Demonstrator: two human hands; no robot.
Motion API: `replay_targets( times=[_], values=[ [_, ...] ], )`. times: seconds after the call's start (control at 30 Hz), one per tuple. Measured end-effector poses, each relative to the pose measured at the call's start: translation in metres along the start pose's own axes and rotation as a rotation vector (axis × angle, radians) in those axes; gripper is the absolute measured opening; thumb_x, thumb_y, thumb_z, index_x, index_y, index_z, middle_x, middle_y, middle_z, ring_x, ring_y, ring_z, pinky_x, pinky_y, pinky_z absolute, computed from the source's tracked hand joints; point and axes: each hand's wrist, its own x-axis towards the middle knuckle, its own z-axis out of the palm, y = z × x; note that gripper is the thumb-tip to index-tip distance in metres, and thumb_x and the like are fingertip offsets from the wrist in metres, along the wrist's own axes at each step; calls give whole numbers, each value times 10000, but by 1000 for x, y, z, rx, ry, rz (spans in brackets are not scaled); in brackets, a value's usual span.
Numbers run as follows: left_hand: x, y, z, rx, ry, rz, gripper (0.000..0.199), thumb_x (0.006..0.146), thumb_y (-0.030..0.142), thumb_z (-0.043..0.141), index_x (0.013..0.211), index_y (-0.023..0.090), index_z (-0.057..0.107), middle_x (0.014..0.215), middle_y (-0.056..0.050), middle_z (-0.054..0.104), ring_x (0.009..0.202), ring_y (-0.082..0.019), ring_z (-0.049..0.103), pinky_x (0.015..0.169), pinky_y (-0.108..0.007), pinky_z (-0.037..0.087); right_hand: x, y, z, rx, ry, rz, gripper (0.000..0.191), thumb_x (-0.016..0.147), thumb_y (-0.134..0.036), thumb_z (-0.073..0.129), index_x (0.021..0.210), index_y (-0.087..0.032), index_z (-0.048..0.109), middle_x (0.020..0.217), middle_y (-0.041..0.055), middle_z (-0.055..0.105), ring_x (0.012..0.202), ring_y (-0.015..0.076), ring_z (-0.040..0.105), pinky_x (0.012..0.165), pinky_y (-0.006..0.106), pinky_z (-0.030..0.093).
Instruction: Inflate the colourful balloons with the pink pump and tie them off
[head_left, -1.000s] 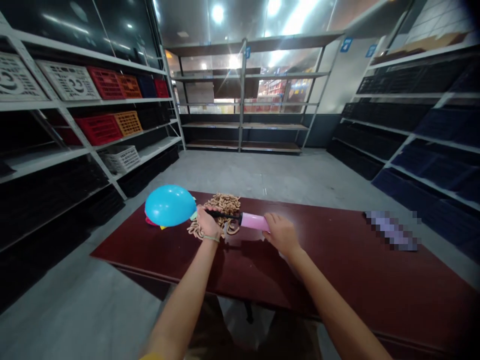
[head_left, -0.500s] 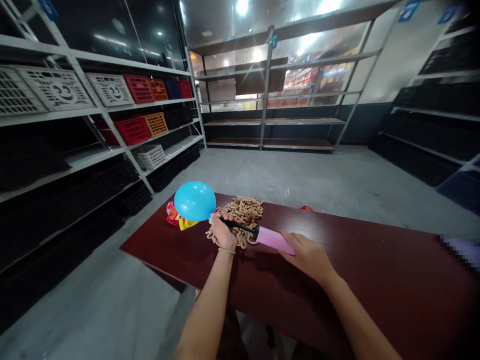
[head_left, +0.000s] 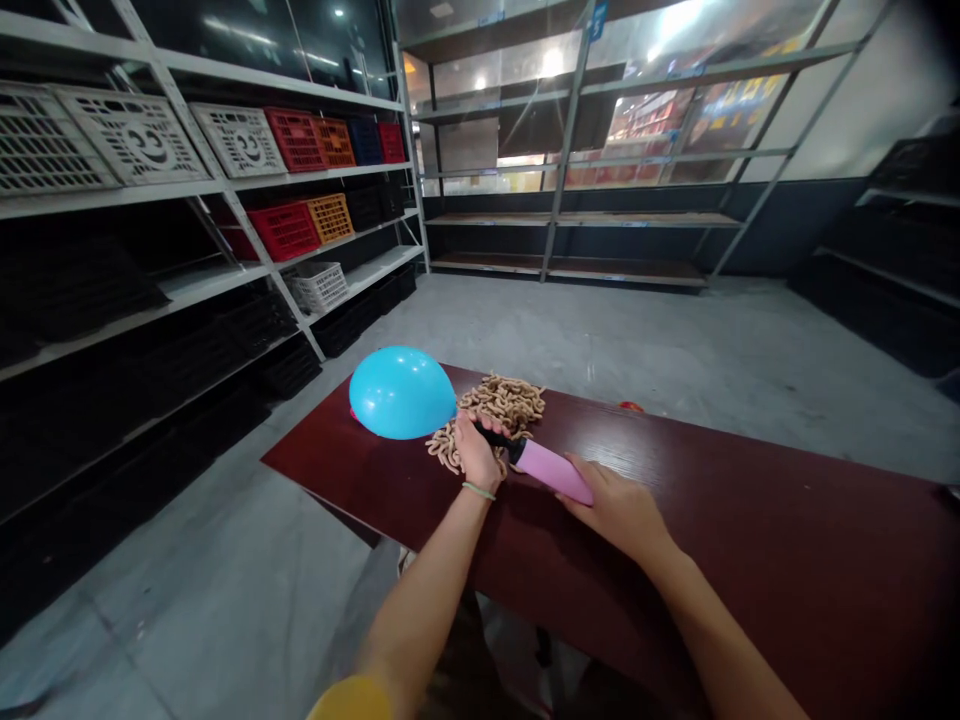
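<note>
Dark red table [head_left: 750, 560] below white shelves [head_left: 120, 197], blue balloon [head_left: 401, 393] lying beside a tan curly pile [head_left: 502, 402], left hand [head_left: 478, 453] squeezed tight around the black tip of a pink hand pump [head_left: 551, 471] to keep the balloon on, right hand [head_left: 611, 510] lying flat on the pump to keep it steady.

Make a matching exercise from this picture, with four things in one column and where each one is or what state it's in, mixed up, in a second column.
Things:
1. blue balloon
2. pink hand pump
3. tangled tan pile
4. red crate

Places and states:
A. on a white shelf at the left
B. under the fingers of the right hand
C. on the dark red table, beneath the left hand
D. inflated, just beside the left hand

Right pairs: 1-D, 2-B, 3-C, 4-A
</note>
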Motion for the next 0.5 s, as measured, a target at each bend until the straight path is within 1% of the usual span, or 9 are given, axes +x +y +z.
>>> replay_targets(
  times=[0.07,0.13,0.27,0.37,0.5],
  values=[
    [6,5,-2,5,18,22,269,922,436,480,778,222,403,571,52,434,472,-120,475,483,-260,429,-3,7,-5,40,-33,4,473,905,-448,545,1296,-182,520,1122,93,695,943,234,681,733,311,500],
    [14,11,-7,-4,73,54,274,913,440,484,773,223,393,567,59,419,468,-116,463,487,-260,431,-6,13,-9,58,-54,14,486,901,-447,550,1313,-192,508,1152,89,687,975,235,673,767,322,503],
    [22,20,-14,-13,124,77,272,924,435,445,765,224,380,565,72,372,458,-95,421,477,-231,402,-7,12,-14,38,-75,19,477,894,-443,551,1298,-190,527,1134,95,693,963,241,669,767,324,492],
    [15,16,-11,4,108,77,271,932,419,428,751,222,384,565,67,378,458,-93,421,473,-229,398,-3,3,-11,8,-70,29,476,890,-443,545,1279,-169,542,1090,109,703,917,246,672,724,317,476],
    [-3,2,-4,51,48,14,285,910,450,486,761,221,405,571,59,417,465,-99,445,481,-237,415,-1,-7,-4,19,-75,53,503,888,-454,535,1308,-177,529,1086,114,704,879,242,673,675,307,461]
  ],
)
